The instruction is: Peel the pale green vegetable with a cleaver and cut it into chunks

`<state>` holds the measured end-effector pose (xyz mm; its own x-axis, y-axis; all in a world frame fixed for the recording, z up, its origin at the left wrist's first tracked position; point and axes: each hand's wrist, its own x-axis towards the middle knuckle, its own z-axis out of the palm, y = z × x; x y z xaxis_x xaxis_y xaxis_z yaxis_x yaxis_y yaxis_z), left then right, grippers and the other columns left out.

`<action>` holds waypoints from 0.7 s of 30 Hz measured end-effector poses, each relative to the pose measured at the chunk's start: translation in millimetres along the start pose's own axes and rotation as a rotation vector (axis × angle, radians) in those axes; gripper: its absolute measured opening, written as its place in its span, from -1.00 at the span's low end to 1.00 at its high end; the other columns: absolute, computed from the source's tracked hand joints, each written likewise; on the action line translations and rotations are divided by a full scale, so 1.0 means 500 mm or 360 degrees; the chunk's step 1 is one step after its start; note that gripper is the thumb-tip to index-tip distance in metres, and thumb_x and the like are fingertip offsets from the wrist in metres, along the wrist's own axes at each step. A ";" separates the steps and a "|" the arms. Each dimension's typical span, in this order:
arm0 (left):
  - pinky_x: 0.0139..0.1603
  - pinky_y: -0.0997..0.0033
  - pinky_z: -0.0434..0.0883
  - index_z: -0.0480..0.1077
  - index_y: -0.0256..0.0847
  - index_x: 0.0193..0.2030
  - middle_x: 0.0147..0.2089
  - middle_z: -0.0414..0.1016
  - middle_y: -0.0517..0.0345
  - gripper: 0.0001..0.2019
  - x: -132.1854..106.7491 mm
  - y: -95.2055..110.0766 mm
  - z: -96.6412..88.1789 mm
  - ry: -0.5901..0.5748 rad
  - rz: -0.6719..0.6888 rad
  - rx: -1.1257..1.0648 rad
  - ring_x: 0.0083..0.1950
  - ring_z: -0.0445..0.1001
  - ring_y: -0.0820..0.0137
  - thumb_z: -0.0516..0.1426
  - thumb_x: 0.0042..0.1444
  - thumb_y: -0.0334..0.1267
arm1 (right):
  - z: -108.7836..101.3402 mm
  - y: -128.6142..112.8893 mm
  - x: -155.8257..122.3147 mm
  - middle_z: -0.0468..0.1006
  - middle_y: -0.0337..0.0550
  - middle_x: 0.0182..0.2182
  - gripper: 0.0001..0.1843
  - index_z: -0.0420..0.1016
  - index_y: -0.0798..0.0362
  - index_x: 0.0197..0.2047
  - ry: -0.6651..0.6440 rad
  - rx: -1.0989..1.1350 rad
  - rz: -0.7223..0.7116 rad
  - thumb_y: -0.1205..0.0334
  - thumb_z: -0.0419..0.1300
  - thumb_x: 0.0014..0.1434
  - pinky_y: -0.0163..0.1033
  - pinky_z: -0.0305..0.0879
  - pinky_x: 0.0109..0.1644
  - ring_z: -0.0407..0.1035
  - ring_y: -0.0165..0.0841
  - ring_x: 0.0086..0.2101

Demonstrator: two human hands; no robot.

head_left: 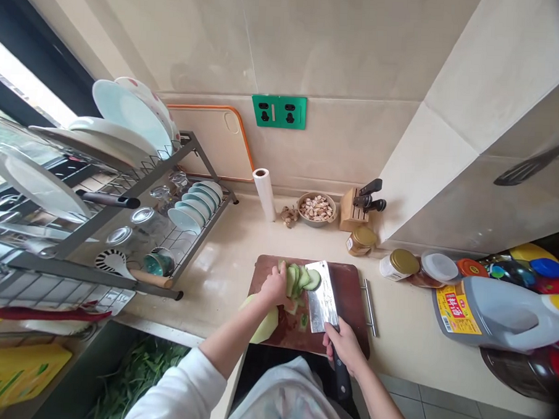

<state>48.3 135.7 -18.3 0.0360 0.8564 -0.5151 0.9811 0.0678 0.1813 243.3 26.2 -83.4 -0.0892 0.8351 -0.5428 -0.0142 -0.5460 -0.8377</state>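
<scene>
The left hand [274, 284], fingers [282, 272] curled and pressed together, holds pale green-skinned vegetable slices [298, 281] on a dark wooden cutting board [348, 308], while the right hand [343, 345] wraps a steel cleaver's [319, 301] black handle [341, 376].

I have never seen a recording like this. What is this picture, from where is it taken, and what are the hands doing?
A camera worn on a person's head took this picture, so you look down as that person does. There is no machine, only two bare hands. The right hand grips the black handle of a cleaver, and its blade stands among the slices. The left hand holds a pale green vegetable on a brown cutting board. On the counter behind stand a paper towel roll, a small bowl and a knife block. To the right are jars and a large plastic jug; to the left, a dish rack with plates.
</scene>
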 end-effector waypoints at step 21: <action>-0.11 0.16 0.38 -0.28 -0.30 0.34 0.14 0.16 -0.36 0.15 -0.007 0.118 0.007 0.0325 -0.0236 -0.0400 -0.05 0.45 -0.05 0.32 -0.36 -0.46 | -0.055 -0.087 0.112 0.30 -0.48 -0.68 -0.69 0.14 -0.01 -0.40 -0.0638 -0.0295 -0.0106 -0.07 0.08 0.02 -0.42 0.10 -0.74 0.12 -0.55 -0.77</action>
<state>106.9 135.0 -8.9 -0.1671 0.9108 -0.3774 0.8945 0.3010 0.3306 266.5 98.4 -79.1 -0.4737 0.7561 -0.4514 0.1426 -0.4400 -0.8866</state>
